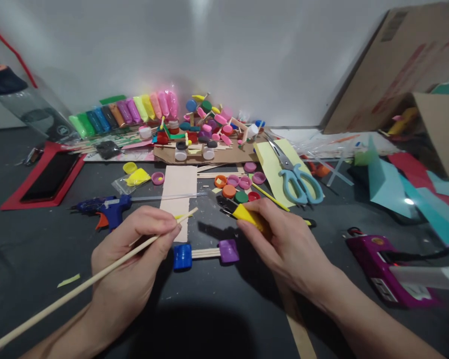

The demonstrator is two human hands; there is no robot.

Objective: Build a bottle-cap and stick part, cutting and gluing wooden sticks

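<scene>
A long thin wooden stick (112,268) is pinched between the thumb and fingers of my left hand (134,259), its tip pointing up and to the right. My right hand (292,244) is closed around a yellow-handled tool (248,217) with a dark front end. The stick's tip and the tool are apart. Between and below the hands, a blue square piece (182,256) and a purple square piece (229,251) lie joined by several short pale sticks (205,254). Behind them is a pale strip (178,189).
A blue glue gun (108,207) and a phone (50,177) lie left. Scissors (297,177) rest on yellow paper, right of colourful caps (229,191). Clay packets (125,112) stand at the back. A purple device (392,269) sits far right.
</scene>
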